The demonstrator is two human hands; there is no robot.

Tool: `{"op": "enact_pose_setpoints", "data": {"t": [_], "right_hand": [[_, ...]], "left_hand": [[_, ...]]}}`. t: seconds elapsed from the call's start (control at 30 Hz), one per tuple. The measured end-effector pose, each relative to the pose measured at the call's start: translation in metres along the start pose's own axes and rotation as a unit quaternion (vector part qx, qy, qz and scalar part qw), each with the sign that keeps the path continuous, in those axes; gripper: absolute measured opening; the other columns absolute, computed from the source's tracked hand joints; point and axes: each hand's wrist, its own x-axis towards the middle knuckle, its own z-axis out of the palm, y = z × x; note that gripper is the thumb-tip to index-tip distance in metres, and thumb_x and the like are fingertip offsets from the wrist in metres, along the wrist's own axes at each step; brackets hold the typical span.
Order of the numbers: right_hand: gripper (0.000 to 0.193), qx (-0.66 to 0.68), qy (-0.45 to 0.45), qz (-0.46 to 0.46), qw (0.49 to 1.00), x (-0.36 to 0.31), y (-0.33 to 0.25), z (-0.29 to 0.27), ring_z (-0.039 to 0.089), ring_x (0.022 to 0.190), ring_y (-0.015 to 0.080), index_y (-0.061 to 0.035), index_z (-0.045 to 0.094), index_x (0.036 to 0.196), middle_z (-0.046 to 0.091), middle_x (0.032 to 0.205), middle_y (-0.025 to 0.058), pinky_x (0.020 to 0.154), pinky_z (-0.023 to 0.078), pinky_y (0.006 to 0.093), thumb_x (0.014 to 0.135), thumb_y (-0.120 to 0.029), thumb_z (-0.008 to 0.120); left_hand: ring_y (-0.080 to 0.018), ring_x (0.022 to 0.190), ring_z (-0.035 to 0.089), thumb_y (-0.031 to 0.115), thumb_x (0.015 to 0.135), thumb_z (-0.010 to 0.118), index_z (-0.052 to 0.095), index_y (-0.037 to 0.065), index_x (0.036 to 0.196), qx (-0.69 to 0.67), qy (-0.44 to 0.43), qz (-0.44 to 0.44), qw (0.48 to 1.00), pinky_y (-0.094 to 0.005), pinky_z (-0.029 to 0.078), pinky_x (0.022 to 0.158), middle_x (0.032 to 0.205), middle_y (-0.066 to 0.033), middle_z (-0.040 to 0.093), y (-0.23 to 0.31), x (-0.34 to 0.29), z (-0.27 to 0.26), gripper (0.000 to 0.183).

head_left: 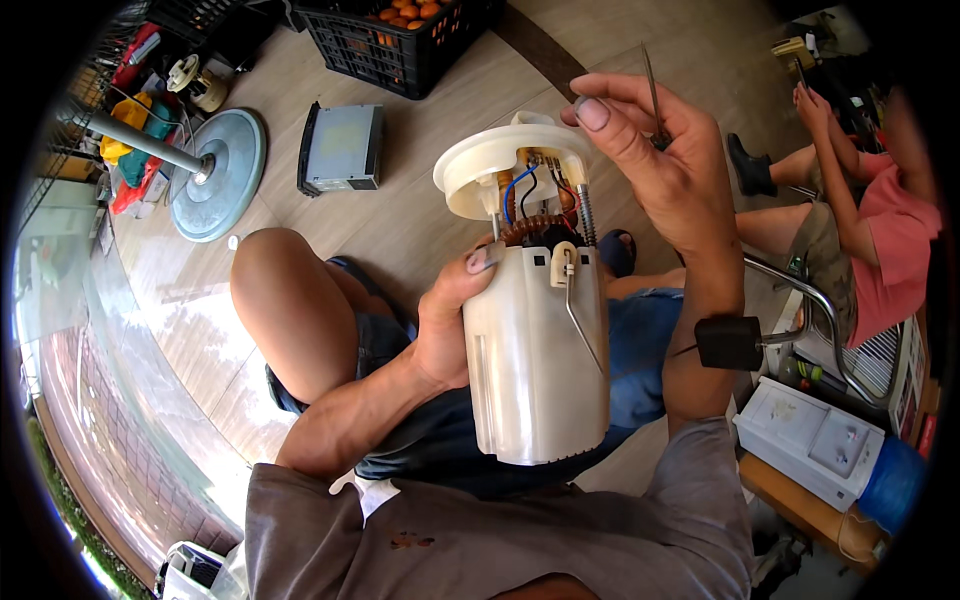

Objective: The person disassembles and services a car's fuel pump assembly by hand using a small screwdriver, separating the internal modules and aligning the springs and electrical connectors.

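My left hand (455,320) grips the upper left side of a cream plastic fuel pump module (535,365), held upright over my lap. Its round top flange (465,180) stands on metal rods above the body. Blue, black and red wires (520,190) and a copper-coloured ring show in the gap. A bent metal wire (583,325) hangs down the body's front. My right hand (665,165) is closed beside the flange's right edge, with a thin pointed metal rod (650,85) held in its fingers. A black block (728,343) overlaps my right forearm; its attachment is unclear.
A black crate (390,55) of orange fruit and a grey box-shaped car unit (343,147) sit on the floor ahead. At left is a round stand base (218,175). A seated person (880,210) and a white container (810,435) are on the right.
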Motion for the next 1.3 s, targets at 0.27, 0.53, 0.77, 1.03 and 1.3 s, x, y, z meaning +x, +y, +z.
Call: {"op": "enact_pose_setpoints", "data": {"t": [0.27, 0.53, 0.77, 1.03, 1.3], "right_hand": [[0.039, 0.013, -0.051, 0.018, 0.998, -0.002, -0.004, -0.002, 0.064, 0.092, 0.0122, 0.0041, 0.064, 0.115, 0.07, 0.097, 0.0112, 0.081, 0.049, 0.0225, 0.091, -0.027, 0.069], [0.046, 0.002, -0.082, 0.001, 0.997, -0.005, -0.009, -0.012, 0.065, 0.093, 0.0146, 0.0032, 0.062, 0.118, 0.069, 0.099, 0.0141, 0.081, 0.05, 0.0226, 0.086, -0.028, 0.073], [0.026, 0.014, -0.003, -0.029, 0.999, -0.009, -0.007, -0.017, 0.048, 0.06, -0.0004, -0.0014, 0.069, 0.099, 0.068, 0.083, 0.0019, 0.051, 0.032, 0.0163, 0.08, -0.016, 0.077], [0.017, -0.057, -0.017, -0.133, 0.989, -0.016, -0.018, -0.014, 0.038, 0.05, 0.0009, -0.0025, 0.07, 0.089, 0.067, 0.075, -0.0014, 0.046, 0.029, 0.0202, 0.073, -0.001, 0.076], [0.025, -0.133, -0.043, -0.212, 0.967, -0.019, -0.017, -0.014, 0.035, 0.047, 0.0005, -0.0035, 0.071, 0.095, 0.072, 0.086, 0.0037, 0.044, 0.028, 0.0205, 0.071, 0.006, 0.072]], "left_hand": [[-0.0279, 0.1, 0.065, 0.057, 0.077, 0.062, 0.041, -0.002, 0.138, 0.006, -0.031, 0.046, 0.998, -0.0429, 0.054, 0.088, 0.118, -0.0171, 0.062, 0.0, -0.002, -0.007, 0.086], [-0.0285, 0.114, 0.059, 0.045, 0.072, 0.069, 0.028, -0.004, 0.145, -0.018, -0.096, 0.051, 0.994, -0.0402, 0.049, 0.097, 0.133, -0.0223, 0.051, 0.005, -0.001, -0.002, 0.098], [-0.0288, 0.115, 0.058, 0.046, 0.069, 0.071, 0.03, -0.004, 0.144, -0.032, -0.087, 0.057, 0.994, -0.0398, 0.048, 0.098, 0.131, -0.0224, 0.051, 0.008, -0.004, 0.0, 0.099], [-0.0291, 0.115, 0.057, 0.045, 0.069, 0.071, 0.03, -0.003, 0.144, -0.002, -0.07, 0.077, 0.995, -0.0404, 0.048, 0.098, 0.13, -0.0216, 0.052, 0.008, 0.0, 0.0, 0.098], [-0.0305, 0.116, 0.057, 0.038, 0.068, 0.073, 0.028, -0.002, 0.145, 0.021, -0.058, 0.12, 0.991, -0.0415, 0.048, 0.098, 0.131, -0.0217, 0.051, 0.008, 0.005, -0.001, 0.097]]}}
